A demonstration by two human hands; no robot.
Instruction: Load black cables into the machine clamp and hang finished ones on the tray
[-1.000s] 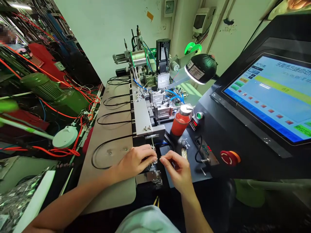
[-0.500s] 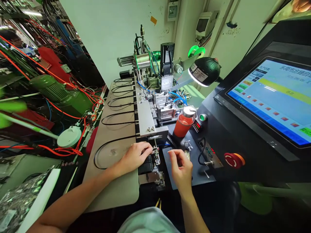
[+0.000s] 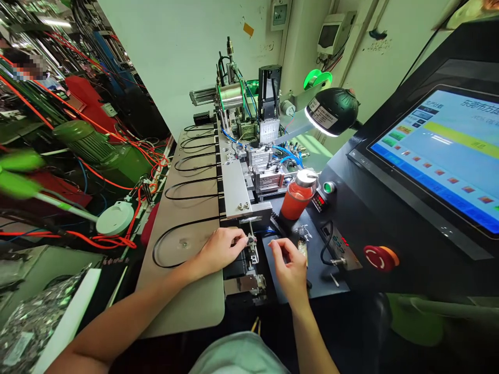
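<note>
My left hand (image 3: 220, 252) is curled over a small metal clamp fixture (image 3: 252, 250) at the front end of an aluminium machine rail (image 3: 236, 189), with its fingertips against the fixture. Thin black cables (image 3: 183, 231) lie in long loops on a beige work plate (image 3: 183, 301), to the left of the rail. My right hand (image 3: 288, 270) hovers over a dark mat (image 3: 315, 283) to the right of the fixture, thumb and fingers pinched close together. Anything held in either hand is too small to see.
An orange-red bottle (image 3: 297, 201) stands behind my right hand. A red emergency stop button (image 3: 379, 258) and a large touchscreen (image 3: 436, 156) sit to the right. Pneumatic machinery (image 3: 249, 119) with blue tubes rises ahead, beneath a lamp (image 3: 331, 111). Orange cables and green motors (image 3: 83, 143) fill the left.
My right hand has shifted right, away from the fixture, while my left hand has moved slightly up toward it. The whole view has drifted a little as my head turned.
</note>
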